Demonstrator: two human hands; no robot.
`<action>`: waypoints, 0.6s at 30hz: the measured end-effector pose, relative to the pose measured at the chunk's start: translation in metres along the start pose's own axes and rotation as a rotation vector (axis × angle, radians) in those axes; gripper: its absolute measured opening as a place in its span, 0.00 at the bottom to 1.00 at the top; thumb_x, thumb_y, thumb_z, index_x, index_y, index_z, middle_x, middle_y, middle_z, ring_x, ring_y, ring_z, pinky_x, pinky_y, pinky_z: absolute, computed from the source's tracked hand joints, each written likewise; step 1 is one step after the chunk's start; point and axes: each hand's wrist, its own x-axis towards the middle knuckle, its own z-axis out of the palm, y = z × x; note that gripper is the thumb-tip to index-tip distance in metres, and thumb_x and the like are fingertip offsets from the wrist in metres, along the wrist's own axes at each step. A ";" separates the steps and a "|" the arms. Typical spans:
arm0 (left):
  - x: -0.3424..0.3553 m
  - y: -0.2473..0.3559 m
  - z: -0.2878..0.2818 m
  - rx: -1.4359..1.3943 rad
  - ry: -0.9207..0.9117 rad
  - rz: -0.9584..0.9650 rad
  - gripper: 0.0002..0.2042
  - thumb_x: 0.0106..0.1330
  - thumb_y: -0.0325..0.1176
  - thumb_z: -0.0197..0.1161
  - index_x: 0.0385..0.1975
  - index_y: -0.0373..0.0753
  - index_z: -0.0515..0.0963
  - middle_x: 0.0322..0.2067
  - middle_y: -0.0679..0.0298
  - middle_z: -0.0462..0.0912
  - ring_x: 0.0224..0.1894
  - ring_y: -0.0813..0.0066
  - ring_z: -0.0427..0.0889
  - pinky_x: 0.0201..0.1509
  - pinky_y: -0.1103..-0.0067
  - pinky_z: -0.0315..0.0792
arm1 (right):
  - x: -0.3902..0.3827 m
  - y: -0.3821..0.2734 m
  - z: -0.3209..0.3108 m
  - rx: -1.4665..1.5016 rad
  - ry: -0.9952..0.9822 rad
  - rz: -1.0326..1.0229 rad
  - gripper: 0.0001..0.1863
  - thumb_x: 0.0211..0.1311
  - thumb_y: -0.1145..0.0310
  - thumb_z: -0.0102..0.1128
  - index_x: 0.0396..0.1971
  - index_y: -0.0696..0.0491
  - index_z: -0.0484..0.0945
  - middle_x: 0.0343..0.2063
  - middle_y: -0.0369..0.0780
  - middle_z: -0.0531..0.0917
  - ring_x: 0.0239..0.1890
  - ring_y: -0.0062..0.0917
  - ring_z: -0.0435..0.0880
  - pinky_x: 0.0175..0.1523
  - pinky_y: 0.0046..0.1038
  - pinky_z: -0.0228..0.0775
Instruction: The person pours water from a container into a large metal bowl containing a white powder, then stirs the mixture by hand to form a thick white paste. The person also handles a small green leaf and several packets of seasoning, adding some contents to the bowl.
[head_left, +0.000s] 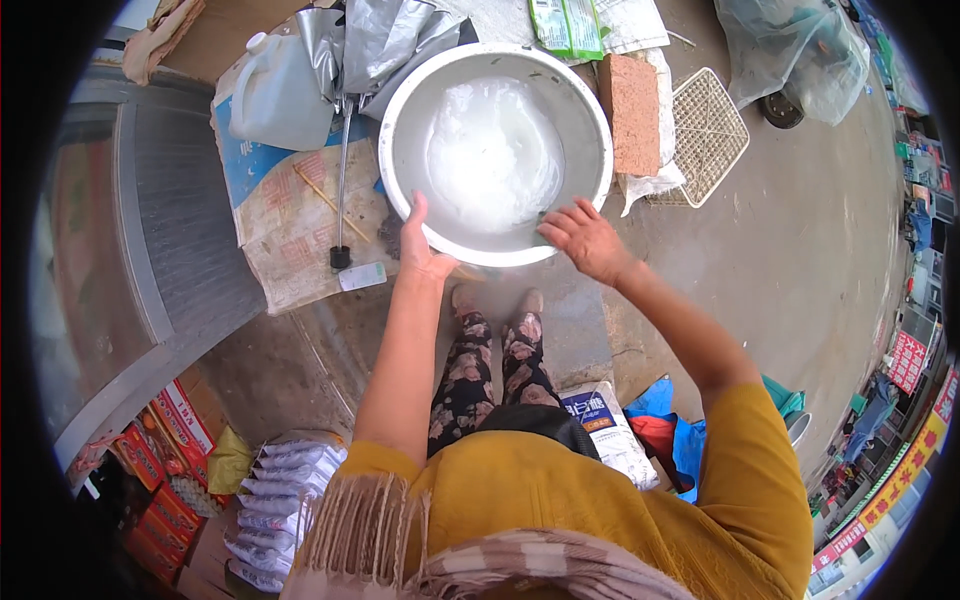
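Note:
A large round metal basin (598, 150) with a pale rim is in front of me. A bright, glossy patch of what looks like clear liquid (495, 150) covers its bottom. At the near left rim my left hand (425, 250) holds the basin, thumb up along the outside edge and the other fingers mostly hidden beneath. My right hand (590, 242) is at the near right rim. Its bent fingers reach over the edge onto the inner wall, and its thumb is hard to make out.
Left of the basin stand a translucent jug (285, 95) and silver bags (385, 45). A thin rod with a black end (340, 256) lies on flattened sacking (290, 220). To the right are a reddish brick (634, 115) and a plastic basket (708, 140). Stacked packs (285, 505) sit lower left.

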 end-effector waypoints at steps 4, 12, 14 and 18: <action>0.003 0.008 0.014 0.029 0.039 -0.026 0.32 0.59 0.55 0.48 0.58 0.41 0.55 0.57 0.57 0.59 0.58 0.55 0.58 0.57 0.54 0.54 | 0.016 0.050 -0.026 -0.224 -0.155 -0.015 0.14 0.49 0.70 0.47 0.39 0.51 0.69 0.40 0.37 0.73 0.46 0.27 0.69 0.59 0.37 0.51; 0.007 0.013 0.011 0.062 0.028 -0.075 0.32 0.60 0.56 0.46 0.58 0.41 0.54 0.57 0.56 0.59 0.57 0.55 0.60 0.56 0.54 0.55 | 0.058 -0.080 0.019 -0.018 0.244 0.102 0.17 0.48 0.70 0.47 0.40 0.55 0.68 0.39 0.40 0.73 0.36 0.29 0.72 0.40 0.28 0.64; 0.001 0.015 0.019 0.115 0.114 -0.058 0.32 0.59 0.56 0.47 0.58 0.41 0.53 0.57 0.56 0.59 0.58 0.56 0.60 0.56 0.55 0.56 | 0.024 -0.032 0.023 -0.118 0.104 -0.009 0.13 0.47 0.68 0.47 0.35 0.54 0.67 0.37 0.40 0.72 0.37 0.28 0.71 0.44 0.30 0.62; 0.015 0.018 0.022 0.164 0.121 -0.032 0.34 0.58 0.56 0.49 0.58 0.39 0.54 0.59 0.55 0.56 0.60 0.54 0.56 0.57 0.52 0.52 | 0.008 0.060 -0.014 -0.212 0.092 -0.184 0.07 0.44 0.70 0.49 0.26 0.53 0.66 0.29 0.37 0.71 0.35 0.27 0.70 0.46 0.28 0.61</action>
